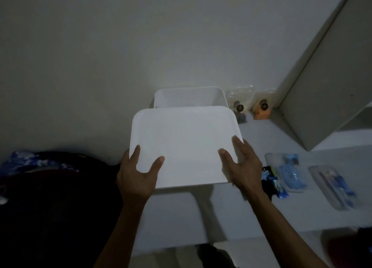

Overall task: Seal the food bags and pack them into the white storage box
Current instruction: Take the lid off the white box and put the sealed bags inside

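A white lid (186, 145) is being held by its near corners, left hand (137, 175) and right hand (242, 165) each pinching it, just before the open white storage box (189, 96). Food bags (289, 173) are lying right of the box, likely awaiting sealing; the lid probably needs setting aside first.

The white storage box (189, 96) stands open at twelve o'clock, its flat white lid (185, 145) held tilted just before it. Clear food bags (291, 172) (blue contents) lie flat on the worktop (261, 139) at three o'clock; two more (239, 100) stand beside the box.
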Demonstrator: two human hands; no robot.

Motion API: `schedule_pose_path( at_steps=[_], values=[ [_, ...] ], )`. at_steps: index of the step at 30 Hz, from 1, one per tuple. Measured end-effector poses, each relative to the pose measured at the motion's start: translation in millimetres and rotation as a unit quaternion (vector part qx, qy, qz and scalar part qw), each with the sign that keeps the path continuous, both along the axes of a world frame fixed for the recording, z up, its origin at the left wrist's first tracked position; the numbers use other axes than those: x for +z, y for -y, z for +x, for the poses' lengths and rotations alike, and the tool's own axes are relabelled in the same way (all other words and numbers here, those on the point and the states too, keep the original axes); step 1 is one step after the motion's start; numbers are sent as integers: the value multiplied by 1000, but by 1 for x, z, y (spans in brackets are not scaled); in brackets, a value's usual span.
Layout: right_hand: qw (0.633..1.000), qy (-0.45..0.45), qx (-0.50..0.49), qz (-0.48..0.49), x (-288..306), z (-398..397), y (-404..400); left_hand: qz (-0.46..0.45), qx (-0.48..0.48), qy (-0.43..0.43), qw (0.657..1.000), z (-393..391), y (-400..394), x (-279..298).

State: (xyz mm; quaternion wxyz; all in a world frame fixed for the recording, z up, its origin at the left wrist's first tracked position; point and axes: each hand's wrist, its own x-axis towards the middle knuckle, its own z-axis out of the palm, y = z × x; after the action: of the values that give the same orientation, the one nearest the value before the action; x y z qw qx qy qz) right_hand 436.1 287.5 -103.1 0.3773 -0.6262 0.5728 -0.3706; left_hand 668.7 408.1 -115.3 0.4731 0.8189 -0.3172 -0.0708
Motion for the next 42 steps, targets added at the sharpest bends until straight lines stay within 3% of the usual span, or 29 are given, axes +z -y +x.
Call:
schedule_pose_path(
  at_steps=[3,5,11,22,33,42],
  values=[
    [1000,6,4,20,-24,-16,-37,-16,-14,38,999,-16,-38,-27],
    [999,5,6,42,-46,-24,-53,29,-17,58,998,-22,-54,-49],
    [993,-20,13,119,-113,-31,-61,208,-9,-28,978,-33,-59,-100],
    [987,-142,33,74,-215,-34,-29,216,-13,-58,975,-35,-38,-202],
    [950,-302,74,14,-239,-37,-26,263,-26,13,964,-44,-37,-220],
    [946,-305,101,46,-228,-36,-27,282,-51,35,957,-42,-34,-210]
  ],
)
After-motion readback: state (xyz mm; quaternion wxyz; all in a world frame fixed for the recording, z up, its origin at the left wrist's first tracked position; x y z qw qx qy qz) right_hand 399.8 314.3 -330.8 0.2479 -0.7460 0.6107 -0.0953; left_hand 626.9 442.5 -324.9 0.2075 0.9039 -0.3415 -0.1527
